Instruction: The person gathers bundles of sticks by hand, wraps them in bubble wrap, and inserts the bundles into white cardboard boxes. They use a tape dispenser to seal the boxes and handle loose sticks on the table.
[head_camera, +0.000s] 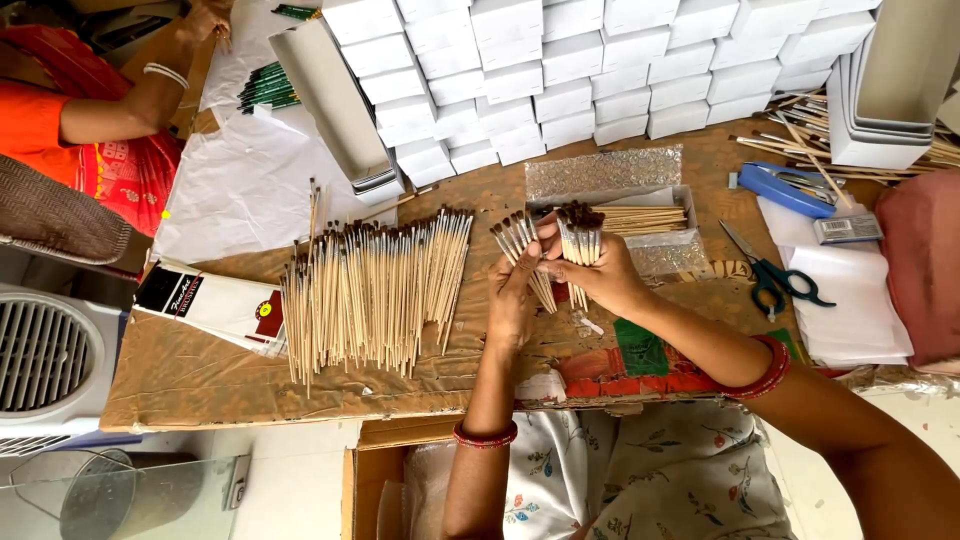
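Head view shows me, from the left, a heap of thin pale wooden paintbrushes (375, 290) lying on the brown paper-covered table (200, 370). My left hand (515, 300) grips a fanned few; my right hand (600, 275) pinches a dark-tipped bundle (580, 235). They look light, stiff and slippery, best held mid-handle. Stacked white boxes (600, 70) crowd behind.

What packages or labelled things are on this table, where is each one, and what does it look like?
White boxes: small plain rectangular cartons, stacked in rows along the far edge.
Open white box lids: nested upright, far right corner.
Flat packets: white with black and red printed panels, piled left of the loose brushes.
Open tray box: shallow, holding brushes, with clear glittery wrap, behind the hands.
Small staple box: grey, labelled, by the blue stapler.
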